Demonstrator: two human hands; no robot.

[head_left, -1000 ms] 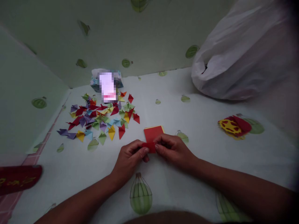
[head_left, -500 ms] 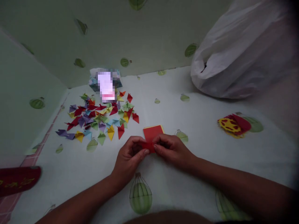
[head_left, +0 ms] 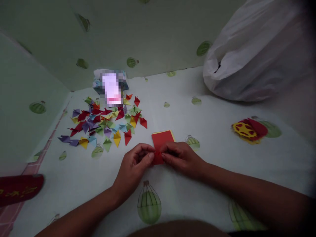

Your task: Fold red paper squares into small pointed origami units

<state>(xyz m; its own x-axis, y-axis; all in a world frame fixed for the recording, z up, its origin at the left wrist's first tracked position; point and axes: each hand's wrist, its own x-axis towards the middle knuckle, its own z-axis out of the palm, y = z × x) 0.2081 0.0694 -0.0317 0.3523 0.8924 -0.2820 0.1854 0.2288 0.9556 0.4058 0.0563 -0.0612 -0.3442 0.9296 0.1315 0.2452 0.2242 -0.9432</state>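
My left hand (head_left: 135, 164) is closed, thumb against fingertips, at the left edge of a small folded piece of red paper (head_left: 158, 153). My right hand (head_left: 184, 159) pinches the same piece from the other side. The fingers hide much of its shape. Just behind and beneath my hands lies a stack of square paper sheets (head_left: 162, 136), red on top with a yellow edge showing. Left of it, folded paper birds (head_left: 107, 125) in red, yellow, green, blue and purple are spread over the pale tablecloth (head_left: 177, 204).
A phone with a lit, blurred screen (head_left: 111, 87) leans on a tissue box (head_left: 125, 80) at the back wall. A white plastic bag (head_left: 242, 69) bulges at the back right. Red and yellow paper cutouts (head_left: 247, 130) lie right. A red item with yellow characters (head_left: 22, 189) sits left.
The red paper between my fingers shows less, and my left thumb has shifted slightly up and left. The camera view has moved a little; other things stay put.
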